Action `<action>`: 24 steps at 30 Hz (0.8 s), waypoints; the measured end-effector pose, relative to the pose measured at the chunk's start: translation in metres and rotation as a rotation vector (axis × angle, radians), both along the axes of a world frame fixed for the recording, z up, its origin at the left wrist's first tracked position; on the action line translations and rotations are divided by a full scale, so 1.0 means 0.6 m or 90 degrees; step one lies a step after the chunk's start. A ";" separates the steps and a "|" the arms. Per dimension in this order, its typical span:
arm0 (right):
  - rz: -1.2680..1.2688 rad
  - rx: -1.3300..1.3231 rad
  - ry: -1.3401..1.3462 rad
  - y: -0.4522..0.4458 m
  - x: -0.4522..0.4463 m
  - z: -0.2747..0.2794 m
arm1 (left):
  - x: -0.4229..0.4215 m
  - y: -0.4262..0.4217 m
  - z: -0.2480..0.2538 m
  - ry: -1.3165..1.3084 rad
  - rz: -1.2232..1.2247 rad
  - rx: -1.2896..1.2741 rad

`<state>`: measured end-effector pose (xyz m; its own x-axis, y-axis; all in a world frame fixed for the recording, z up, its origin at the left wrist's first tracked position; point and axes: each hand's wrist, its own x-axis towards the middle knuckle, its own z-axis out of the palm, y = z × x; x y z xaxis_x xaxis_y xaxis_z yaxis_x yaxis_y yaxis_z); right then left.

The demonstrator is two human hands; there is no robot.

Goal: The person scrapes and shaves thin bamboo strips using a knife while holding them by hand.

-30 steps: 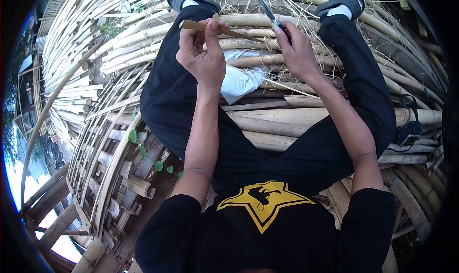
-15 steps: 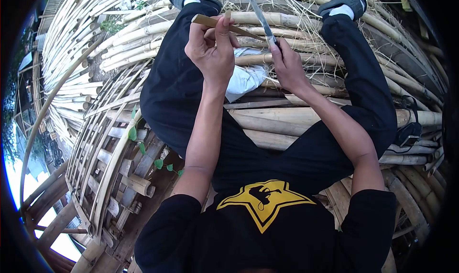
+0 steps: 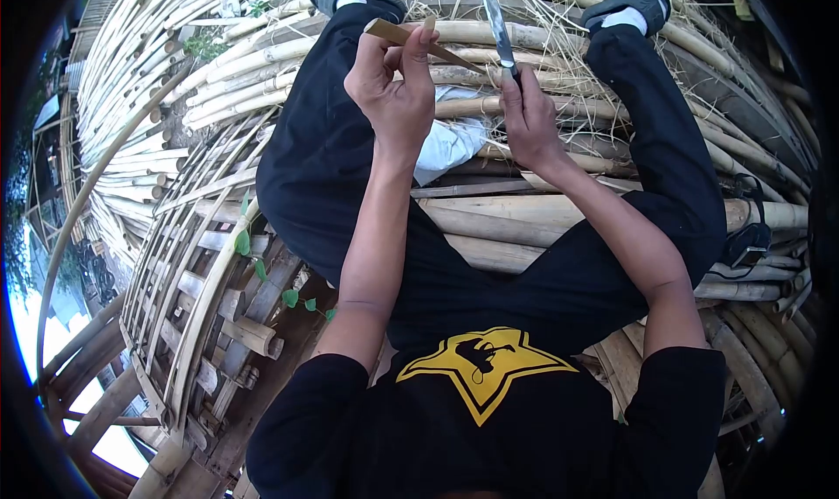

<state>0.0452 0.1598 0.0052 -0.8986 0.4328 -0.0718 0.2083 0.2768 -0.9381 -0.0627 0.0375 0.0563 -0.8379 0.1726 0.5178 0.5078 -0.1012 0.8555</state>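
Two bare hands are being held up over the spread legs, apart from each other. One flat bamboo strip [image 3: 387,32] is being pinched between thumb and fingers of the left hand [image 3: 395,86]; its broad end is being left jutting out at the upper left of the grip, and its thin end is being pointed toward the right hand [image 3: 531,119]. One small pale tip is being shown above the left thumb; whether it is being formed by the same strip cannot be told.

By the right hand, closed around a dark handle, one knife [image 3: 495,18] is being gripped, its blade being aimed up and away from the body. The strip's thin end is being held near the knife; contact cannot be told.

One white sheet [image 3: 450,145] is being seen below and between the hands, lying on bamboo poles [image 3: 489,219], too many to be counted. Thin shavings [image 3: 568,106], also uncounted, are being seen scattered to the right. Two dark shoes [image 3: 647,1] and two white socks [image 3: 625,18] are being worn. One yellow star [image 3: 481,372] is being displayed on one black shirt [image 3: 542,447]. One black pouch [image 3: 747,241] is being seen beside the right leg.
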 end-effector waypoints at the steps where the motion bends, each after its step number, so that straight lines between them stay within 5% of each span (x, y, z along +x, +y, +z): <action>1: 0.063 0.093 -0.077 -0.005 0.008 -0.031 | 0.000 0.001 0.001 0.027 0.010 -0.008; 4: 0.098 0.124 -0.230 -0.001 0.017 -0.079 | -0.003 0.003 0.001 0.056 0.030 -0.013; 12: -0.019 0.032 -0.019 -0.001 0.001 -0.055 | -0.009 -0.001 -0.001 0.067 0.058 -0.013; 15: 0.135 0.118 -0.343 0.000 0.011 -0.138 | -0.006 0.000 -0.001 0.067 0.073 -0.022; 24: -0.013 0.030 -0.028 -0.003 -0.005 -0.080 | -0.009 0.000 0.003 0.069 0.064 -0.024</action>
